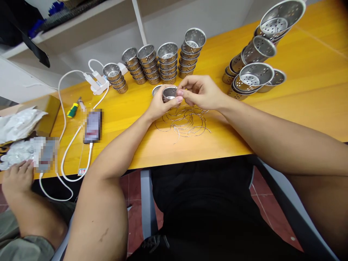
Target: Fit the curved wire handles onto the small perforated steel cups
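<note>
Bearings are taken from the perforated metal cup (169, 94). Nine o'clock: a green-and-yellow screwdriver (72, 110), untouched. The left hand (160, 104) is curled around the cup. Four stacks of similar cups (168, 67) stand between ten and one o'clock. Five o'clock: loose curved wires (187, 121). The right hand (200, 92), at three o'clock, has thumb and fingers drawn together by the rim; whether they pinch wire, I cannot tell. Two o'clock: further cup stacks (254, 52). Judged step: fine work at the rim. The next move calls for a steady left hold and precise right fingertips.
</note>
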Demonstrator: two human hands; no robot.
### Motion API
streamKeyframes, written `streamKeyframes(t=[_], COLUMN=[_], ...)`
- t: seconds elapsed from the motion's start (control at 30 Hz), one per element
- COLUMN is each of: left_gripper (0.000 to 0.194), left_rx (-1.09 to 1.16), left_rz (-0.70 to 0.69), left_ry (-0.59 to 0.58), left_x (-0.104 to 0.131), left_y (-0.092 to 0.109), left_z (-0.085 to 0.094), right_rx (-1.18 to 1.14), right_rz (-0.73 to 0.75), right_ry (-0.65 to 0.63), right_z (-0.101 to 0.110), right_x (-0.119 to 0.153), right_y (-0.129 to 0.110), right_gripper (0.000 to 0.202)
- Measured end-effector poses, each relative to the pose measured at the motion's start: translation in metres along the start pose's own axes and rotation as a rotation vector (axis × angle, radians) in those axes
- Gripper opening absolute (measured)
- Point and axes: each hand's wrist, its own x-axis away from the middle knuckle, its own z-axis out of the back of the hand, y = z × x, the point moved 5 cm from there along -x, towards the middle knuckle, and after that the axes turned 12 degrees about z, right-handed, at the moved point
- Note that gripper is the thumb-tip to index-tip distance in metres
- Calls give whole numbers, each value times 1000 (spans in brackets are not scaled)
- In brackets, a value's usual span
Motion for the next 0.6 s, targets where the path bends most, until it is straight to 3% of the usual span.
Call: streamKeyframes(t=[0.2, 0.4, 0.6], left_gripper=[116, 110, 107], left_rx=[-121, -167, -173], left_rz=[-131, -103, -103], left_ry=[2, 81, 43], left_x=[-11, -8, -5], left_y=[-16, -14, -10], left_z=[-1, -4, -5], right_rx=[-23, -7, -21], right_rz=[-57, -66, -63], right_ry=[47, 41, -6], right_z=[-2, 0, 2], right_x=[-2, -1, -1], right_y=[9, 17, 15], right_gripper=[97, 96, 94])
